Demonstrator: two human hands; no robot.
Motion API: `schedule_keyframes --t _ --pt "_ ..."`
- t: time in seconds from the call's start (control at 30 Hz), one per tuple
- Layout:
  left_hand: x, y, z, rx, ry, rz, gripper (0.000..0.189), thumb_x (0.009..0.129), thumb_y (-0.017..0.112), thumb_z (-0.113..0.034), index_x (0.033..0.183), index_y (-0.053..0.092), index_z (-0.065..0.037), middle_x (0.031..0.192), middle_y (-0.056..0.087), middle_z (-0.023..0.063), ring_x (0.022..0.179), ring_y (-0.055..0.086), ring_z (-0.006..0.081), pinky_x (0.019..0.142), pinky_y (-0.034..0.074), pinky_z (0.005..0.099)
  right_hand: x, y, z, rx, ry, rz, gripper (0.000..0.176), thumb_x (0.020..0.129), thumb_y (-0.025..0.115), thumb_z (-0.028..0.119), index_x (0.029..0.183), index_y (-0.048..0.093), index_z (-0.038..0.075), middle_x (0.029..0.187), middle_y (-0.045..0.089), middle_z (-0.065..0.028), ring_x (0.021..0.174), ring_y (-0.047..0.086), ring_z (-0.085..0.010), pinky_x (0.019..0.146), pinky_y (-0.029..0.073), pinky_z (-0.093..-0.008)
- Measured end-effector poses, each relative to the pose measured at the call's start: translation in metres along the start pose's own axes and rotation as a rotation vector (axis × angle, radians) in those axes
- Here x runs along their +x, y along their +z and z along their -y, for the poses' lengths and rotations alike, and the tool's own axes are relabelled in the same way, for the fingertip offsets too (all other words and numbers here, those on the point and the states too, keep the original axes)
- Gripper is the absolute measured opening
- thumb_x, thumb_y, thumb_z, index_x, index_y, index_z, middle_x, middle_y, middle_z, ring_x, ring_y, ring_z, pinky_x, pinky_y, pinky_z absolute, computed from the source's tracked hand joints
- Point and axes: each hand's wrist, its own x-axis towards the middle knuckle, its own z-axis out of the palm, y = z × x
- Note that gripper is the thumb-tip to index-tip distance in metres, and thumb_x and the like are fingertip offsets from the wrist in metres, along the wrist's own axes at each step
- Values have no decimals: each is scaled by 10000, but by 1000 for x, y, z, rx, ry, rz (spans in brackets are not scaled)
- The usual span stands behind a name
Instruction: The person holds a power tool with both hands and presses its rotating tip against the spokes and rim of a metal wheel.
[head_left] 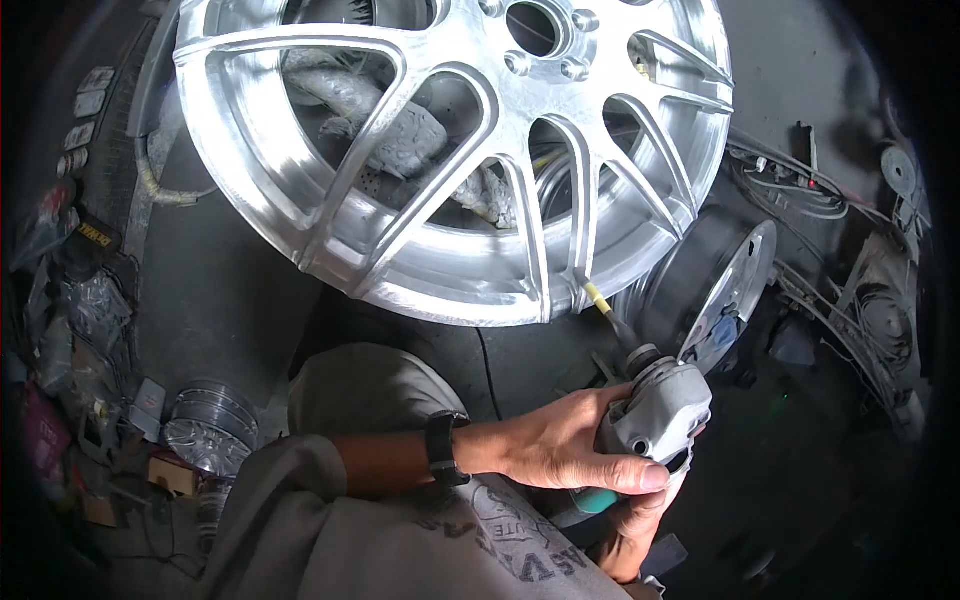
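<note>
A bare silver wheel rim [440,245] with many spokes fills the upper middle of the head view. My left hand [560,440], a black watch on its wrist, is wrapped round the grey head of a power tool [665,405]. Below it, my right hand [635,525] holds the tool's body, partly hidden behind the tool and my left hand. From the tool a narrow tip with a yellow band [597,297] reaches up to the rim's lower edge, at the foot of a spoke.
Another wheel [725,290] stands on the floor right of the rim. Cables [800,190] and metal parts lie along the right. At lower left are a small wheel [212,430], a box [173,477] and plastic bags. A hose [155,185] runs at upper left.
</note>
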Motion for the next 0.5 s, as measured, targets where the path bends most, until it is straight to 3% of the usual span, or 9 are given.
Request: schedule_keyframes --t 0.13,0.4,0.47,0.5 --pt "1 1 -1 -3 -6 21 630 824 756 -375 1239 500 24 1118 608 110 1065 559 197 953 438 340 -2 2 7 18 127 -64 1078 546 898 581 1310 451 -34 1149 604 -56 1021 593 -158 885 477 -312" --pt "-4 8 18 -36 -40 31 574 824 766 -284 1227 486 15 1098 608 99 1034 562 182 925 447 336 -10 21 19 -55 135 -201 1121 544 888 599 1341 417 -32 1212 571 -100 1061 588 -195 919 483 -350" --pt "-5 11 22 17 -29 22 775 790 752 -492 1237 480 80 1085 632 158 1015 602 241 939 460 353 -17 6 2 -70 115 -183 1124 551 885 596 1352 407 -32 1226 564 -111 1071 587 -206 927 484 -359" --pt "-6 11 24 21 -31 21 775 790 752 -492 1237 480 80 1085 632 158 1015 602 241 939 460 353 -18 1 -7 -8 85 -112 1129 545 892 585 1359 405 -28 1233 562 -116 1079 587 -216 931 485 -367"
